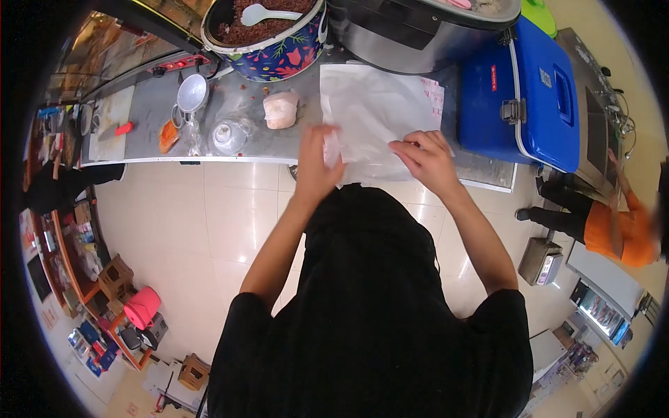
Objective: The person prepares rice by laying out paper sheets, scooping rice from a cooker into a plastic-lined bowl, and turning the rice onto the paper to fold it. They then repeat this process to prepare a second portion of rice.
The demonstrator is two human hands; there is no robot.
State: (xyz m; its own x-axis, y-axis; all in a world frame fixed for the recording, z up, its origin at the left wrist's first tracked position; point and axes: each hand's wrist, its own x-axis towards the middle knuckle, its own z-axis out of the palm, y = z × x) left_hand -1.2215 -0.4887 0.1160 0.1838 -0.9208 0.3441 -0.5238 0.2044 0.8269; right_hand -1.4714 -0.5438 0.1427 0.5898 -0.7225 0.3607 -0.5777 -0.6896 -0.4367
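White paper sheets (pixel 376 97) lie on the counter in front of me, with a pink-printed edge showing at the right. Over their near part is thin, see-through plastic (pixel 373 169). My left hand (pixel 315 167) curves around a pale, crumpled part of this plastic at the sheets' left edge; its fingertips are slightly blurred. At the right side, my right hand (pixel 428 160) is closed, thumb and fingertips pinching the plastic. Left of the sheets sits a pale, wrapped lump (pixel 281 110). What it contains cannot be made out.
Behind the sheets stand a flowered pot (pixel 268 61) of dark reddish grain with a white spoon (pixel 268 14), and a large steel cooker (pixel 418 42). A blue cooler box (pixel 519 97) is at right. Leftward are a white bowl (pixel 192 93) and a red-handled knife (pixel 115 131). Two people stand nearby.
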